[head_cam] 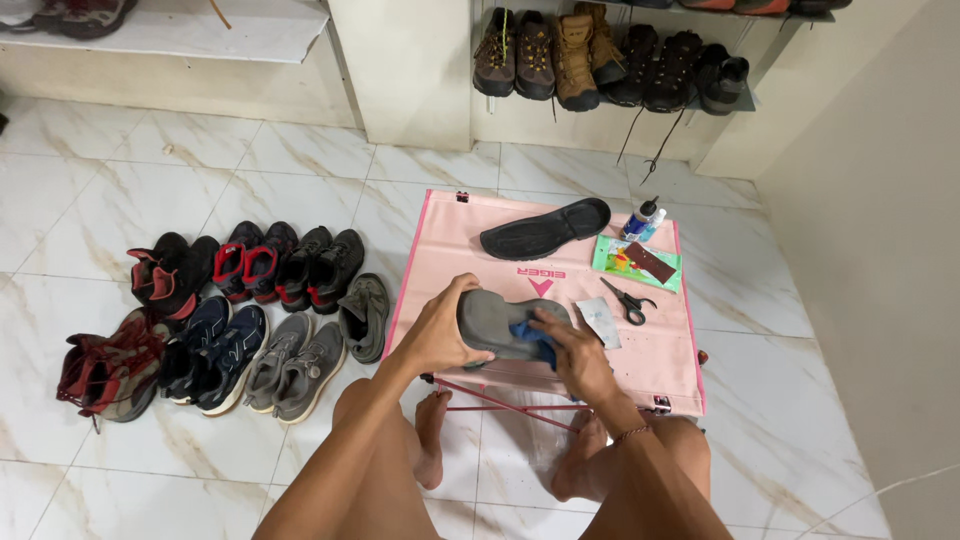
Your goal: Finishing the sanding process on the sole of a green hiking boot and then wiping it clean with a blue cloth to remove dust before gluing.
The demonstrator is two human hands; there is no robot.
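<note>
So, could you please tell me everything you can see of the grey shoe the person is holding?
The grey shoe is held sole-up, roughly level, over the near edge of the pink table. The sole looks smooth, dull grey and rubbery. The left hand grips one end; the right hand presses a blue cloth against it. Its upper is hidden.

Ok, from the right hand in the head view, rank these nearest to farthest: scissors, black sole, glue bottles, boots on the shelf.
From the right hand:
1. Scissors, just right of it on the pink table.
2. Black sole, farther up the table, near its far edge.
3. Glue bottles, far right corner of the table.
4. Boots on the shelf, against the wall, beyond the table.
</note>
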